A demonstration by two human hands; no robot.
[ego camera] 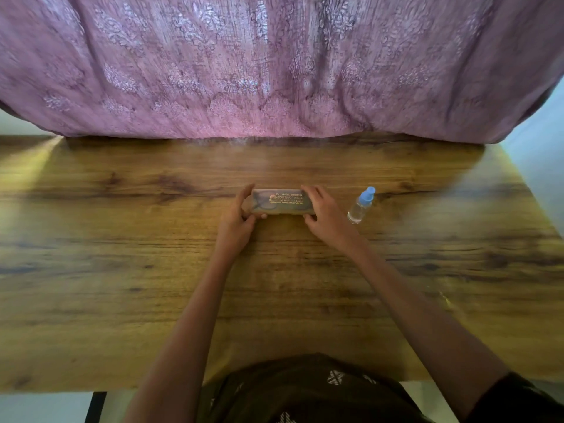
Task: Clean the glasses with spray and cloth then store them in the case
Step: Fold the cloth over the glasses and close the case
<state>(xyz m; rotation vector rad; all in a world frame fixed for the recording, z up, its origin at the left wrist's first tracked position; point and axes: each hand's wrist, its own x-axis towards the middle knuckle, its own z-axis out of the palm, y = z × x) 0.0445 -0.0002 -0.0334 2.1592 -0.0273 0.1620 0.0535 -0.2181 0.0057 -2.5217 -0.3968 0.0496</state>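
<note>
A translucent glasses case (282, 202) with gold lettering on its lid lies closed in the middle of the wooden table (122, 239). Dark-framed glasses (265, 204) show faintly through the lid. My left hand (238, 218) grips the case's left end, fingers over the top and thumb at the front. At the right end my right hand (323, 213) holds it the same way. A small clear spray bottle (360, 206) with a blue cap stands just right of my right hand. No cloth is visible.
A mauve patterned curtain (274, 71) hangs along the table's far edge. The table's right edge runs diagonally past the bottle, with pale floor (540, 166) beyond it. My dark patterned clothing (305, 392) is at the near edge.
</note>
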